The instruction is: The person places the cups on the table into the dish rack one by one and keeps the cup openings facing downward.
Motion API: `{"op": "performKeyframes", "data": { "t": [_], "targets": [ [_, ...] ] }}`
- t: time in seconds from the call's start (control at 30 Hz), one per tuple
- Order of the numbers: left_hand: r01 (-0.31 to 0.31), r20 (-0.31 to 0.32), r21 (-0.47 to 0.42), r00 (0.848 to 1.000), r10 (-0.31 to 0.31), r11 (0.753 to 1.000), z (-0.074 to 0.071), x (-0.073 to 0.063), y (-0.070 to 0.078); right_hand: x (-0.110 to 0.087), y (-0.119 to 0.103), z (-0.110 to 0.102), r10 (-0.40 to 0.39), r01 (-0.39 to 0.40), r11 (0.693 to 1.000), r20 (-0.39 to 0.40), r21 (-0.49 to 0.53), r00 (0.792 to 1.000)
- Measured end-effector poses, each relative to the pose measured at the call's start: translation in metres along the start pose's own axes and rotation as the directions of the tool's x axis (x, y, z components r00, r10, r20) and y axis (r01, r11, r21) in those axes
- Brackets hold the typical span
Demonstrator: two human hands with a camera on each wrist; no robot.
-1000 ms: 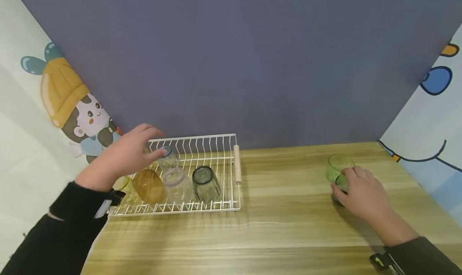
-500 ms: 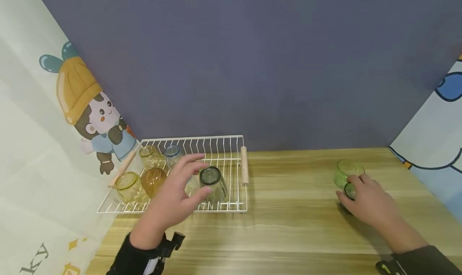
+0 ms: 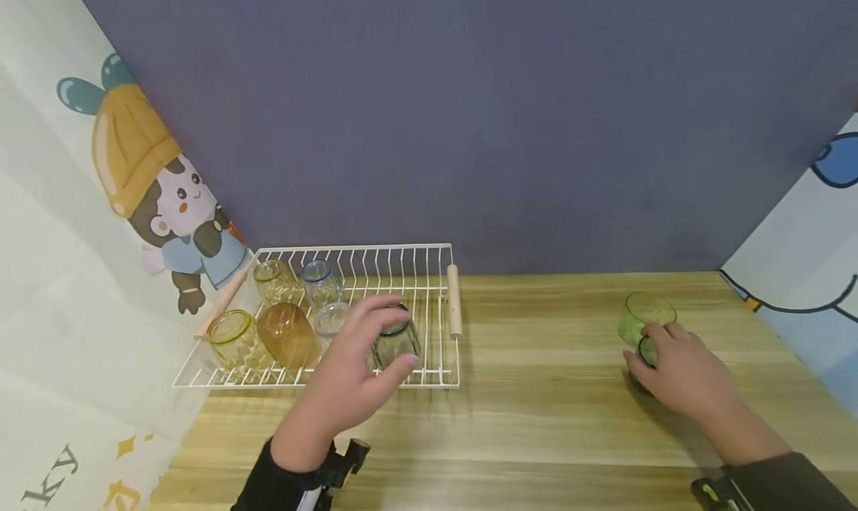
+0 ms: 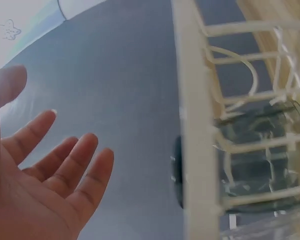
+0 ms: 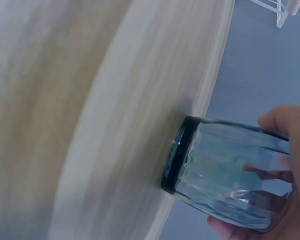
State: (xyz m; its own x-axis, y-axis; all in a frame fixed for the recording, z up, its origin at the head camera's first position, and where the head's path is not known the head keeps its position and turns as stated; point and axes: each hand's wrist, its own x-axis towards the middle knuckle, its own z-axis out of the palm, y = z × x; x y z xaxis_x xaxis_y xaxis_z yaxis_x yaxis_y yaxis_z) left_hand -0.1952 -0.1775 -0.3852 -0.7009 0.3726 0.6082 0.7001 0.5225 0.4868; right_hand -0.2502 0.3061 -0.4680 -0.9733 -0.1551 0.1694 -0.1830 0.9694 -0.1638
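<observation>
My right hand (image 3: 690,373) grips a dark greenish-grey drinking glass on the wooden table at the right. In the right wrist view, fingers and thumb wrap the upper part of this glass (image 5: 220,170), its thick dark base at the tabletop. A pale green glass (image 3: 633,325) stands just behind it. My left hand (image 3: 358,366) hovers at the front of the white wire dish rack (image 3: 355,247), its fingers spread and holding nothing. Nearest to it is a dark grey glass (image 3: 395,347) in the rack, narrow end up, partly hidden by the fingers.
Also in the rack are a clear glass (image 3: 331,319), an amber glass (image 3: 288,336), a blue-rimmed glass (image 3: 323,284) and yellow glasses (image 3: 237,340). A wooden handle (image 3: 454,302) edges its right side. A grey wall (image 3: 469,124) rises behind the table (image 3: 536,407).
My left hand has moved right and toward me, from over the rack's left back to in front of the dark grey glass. The right hand stays on its glass; the head view shifted slightly.
</observation>
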Motion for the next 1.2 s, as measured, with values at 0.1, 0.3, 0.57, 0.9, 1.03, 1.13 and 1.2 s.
{"op": "performKeyframes", "data": {
  "t": [0.1,0.3,0.57,0.9,1.03,1.13,1.2],
  "targets": [
    [0.015,0.003,0.015,1.0,-0.015,1.0,0.002,0.001,-0.002,0.0,0.0,-0.001,-0.005,0.005,1.0,0.009,-0.001,1.0],
    [0.032,0.028,0.011,0.999,-0.033,0.999,0.004,0.001,-0.001,0.0,-0.002,-0.007,-0.025,0.025,1.0,0.021,0.015,0.999],
    [0.061,0.029,0.012,0.998,-0.062,0.998,0.005,-0.003,0.004,0.009,-0.026,-0.02,-0.035,0.036,0.996,-0.013,0.08,0.999],
    [0.028,0.022,0.01,0.999,-0.028,1.0,0.005,-0.004,0.003,0.016,-0.072,-0.022,-0.014,0.038,0.967,-0.096,0.254,0.995],
    [0.034,0.026,0.017,0.999,-0.034,0.999,0.006,-0.005,0.004,0.015,-0.08,-0.023,0.009,0.035,0.955,-0.147,0.293,0.989],
    [0.029,0.03,0.026,0.999,-0.03,0.999,0.005,-0.005,0.005,0.011,-0.081,-0.026,0.038,0.025,0.939,-0.178,0.343,0.983],
    [0.019,0.024,0.029,1.0,-0.02,0.999,0.005,-0.005,0.005,0.009,-0.081,-0.028,0.052,0.03,0.923,-0.203,0.384,0.978]
  ]
}}
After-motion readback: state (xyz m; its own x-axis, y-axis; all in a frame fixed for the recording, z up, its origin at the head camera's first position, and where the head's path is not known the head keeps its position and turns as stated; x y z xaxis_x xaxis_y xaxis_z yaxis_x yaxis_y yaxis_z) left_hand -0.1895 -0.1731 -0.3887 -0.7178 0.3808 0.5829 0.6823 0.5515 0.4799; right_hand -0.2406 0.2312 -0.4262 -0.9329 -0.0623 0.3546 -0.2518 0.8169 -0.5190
